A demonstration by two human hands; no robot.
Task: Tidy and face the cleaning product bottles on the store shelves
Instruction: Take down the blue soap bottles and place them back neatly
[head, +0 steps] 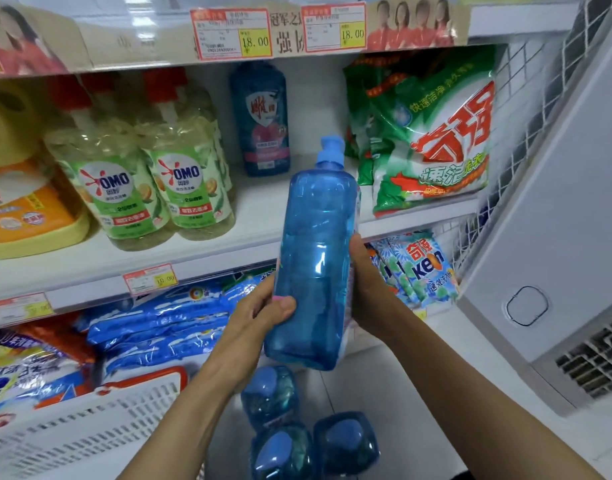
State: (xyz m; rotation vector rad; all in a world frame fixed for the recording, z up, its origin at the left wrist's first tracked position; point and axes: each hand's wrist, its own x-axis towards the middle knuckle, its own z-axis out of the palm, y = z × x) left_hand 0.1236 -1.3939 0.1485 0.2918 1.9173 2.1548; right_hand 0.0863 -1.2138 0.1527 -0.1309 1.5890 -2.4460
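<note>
I hold a tall clear-blue bottle (316, 251) with a blue cap upright in front of the middle shelf (207, 252). My left hand (263, 310) grips its lower left side, thumb across the front. My right hand (365, 289) wraps its right side from behind. A matching dark blue bottle (261, 119) stands at the back of that shelf, in the gap between the OMO bottles (148, 181) and the green detergent bags (432, 133). Three more blue bottles (297, 431) stand on the floor below my arms.
A yellow and orange jug (23, 188) sits at the shelf's left end. Blue refill pouches (159, 320) and Keon packets (418, 268) fill the lower shelf. A white plastic basket (89, 420) is at lower left. A white freezer cabinet (554, 237) stands close on the right.
</note>
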